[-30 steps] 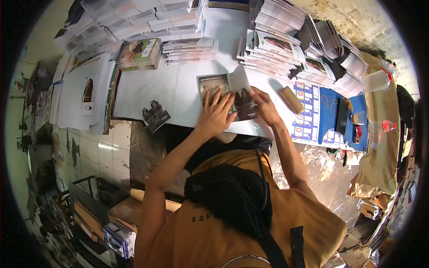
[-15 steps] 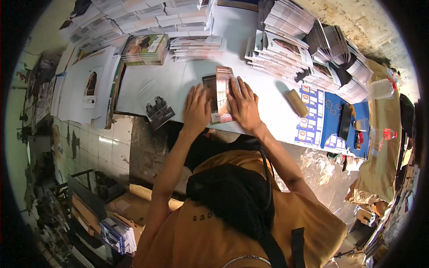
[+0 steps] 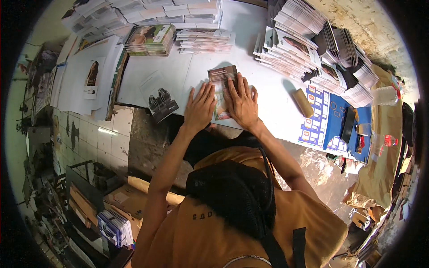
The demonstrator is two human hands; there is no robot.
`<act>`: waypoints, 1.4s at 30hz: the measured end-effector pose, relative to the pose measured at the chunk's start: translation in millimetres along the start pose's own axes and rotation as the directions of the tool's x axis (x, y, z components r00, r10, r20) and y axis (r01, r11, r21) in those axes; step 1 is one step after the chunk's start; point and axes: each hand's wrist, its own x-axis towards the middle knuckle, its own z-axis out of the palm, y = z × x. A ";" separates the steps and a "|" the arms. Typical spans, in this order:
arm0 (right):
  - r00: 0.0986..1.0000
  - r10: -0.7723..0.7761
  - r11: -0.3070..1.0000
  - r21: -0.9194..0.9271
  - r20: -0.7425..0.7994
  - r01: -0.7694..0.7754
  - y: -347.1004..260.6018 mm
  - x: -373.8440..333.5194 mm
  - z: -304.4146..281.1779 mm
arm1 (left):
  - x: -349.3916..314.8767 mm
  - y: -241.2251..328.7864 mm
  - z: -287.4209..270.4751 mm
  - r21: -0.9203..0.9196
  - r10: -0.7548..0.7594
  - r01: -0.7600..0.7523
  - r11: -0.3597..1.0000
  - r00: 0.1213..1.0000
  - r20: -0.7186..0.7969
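Note:
A folded brochure (image 3: 222,73) with a brown top panel lies on the white tabletop near its front edge. Flat along its left side rests my left hand (image 3: 199,108), fingers stretched forward. My right hand (image 3: 241,103) lies open over the brochure's right part, its fingertips just below the top edge. Both hands hide much of the printed face; a green and pink patch shows between them. Left of my left hand, a loose leaflet (image 3: 163,103) with dark figures lies slightly over the table's front edge.
Brochure stacks (image 3: 205,41) line the back, beside green-covered booklets (image 3: 150,40). More brochures (image 3: 288,47) are piled at the back right. A tan block (image 3: 303,103) lies to the right, near a blue board (image 3: 337,134) with rubber bands. Large sheets (image 3: 85,85) stand stacked left.
The brochure's raised, curling panel now lies flat, with its brown top spread wider. My right hand has moved onto it, and my left hand has shifted slightly in at its side.

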 end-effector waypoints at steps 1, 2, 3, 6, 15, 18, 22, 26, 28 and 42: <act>1.000 0.000 1.000 0.000 0.001 0.000 -0.4 0.0 0.4 | -0.2 -0.3 0.7 0.001 0.003 -0.003 1.000 1.000 -0.006; 1.000 0.004 1.000 0.004 0.008 -0.004 -0.7 0.1 0.5 | -0.4 -0.5 1.4 0.000 0.002 -0.002 1.000 1.000 -0.004; 1.000 0.009 1.000 0.008 0.013 -0.009 -1.3 0.3 0.3 | -0.5 -0.5 1.7 -0.020 -0.002 0.002 1.000 1.000 -0.015; 0.999 0.008 1.000 0.000 0.037 -0.008 -3.3 0.9 1.5 | -0.9 -0.7 2.0 -0.035 -0.004 0.004 0.999 1.000 -0.018; 0.999 0.015 1.000 -0.007 0.033 -0.014 -5.1 1.8 3.9 | -1.5 -2.3 4.4 -0.043 -0.010 0.010 0.999 1.000 -0.003; 1.000 0.016 1.000 -0.005 0.022 -0.016 -4.6 1.6 2.7 | -0.1 -1.4 3.6 -0.027 -0.006 0.006 1.000 1.000 -0.006; 1.000 0.014 1.000 -0.013 0.021 -0.014 -5.1 1.8 2.7 | -0.5 0.0 0.7 -0.016 -0.008 0.008 1.000 1.000 -0.001; 1.000 0.017 1.000 -0.009 0.011 -0.017 -6.2 2.2 2.1 | 0.3 2.8 -2.3 -0.014 -0.015 0.014 1.000 1.000 -0.014; 1.000 0.021 1.000 -0.006 0.008 -0.021 -6.2 2.2 2.2 | 0.6 3.6 -2.9 -0.007 -0.012 0.012 1.000 1.000 -0.018; 0.968 0.167 0.983 -0.041 -0.185 -0.177 65.0 -19.0 -78.2 | 3.4 6.6 -5.6 0.061 0.008 -0.006 0.998 1.000 -0.022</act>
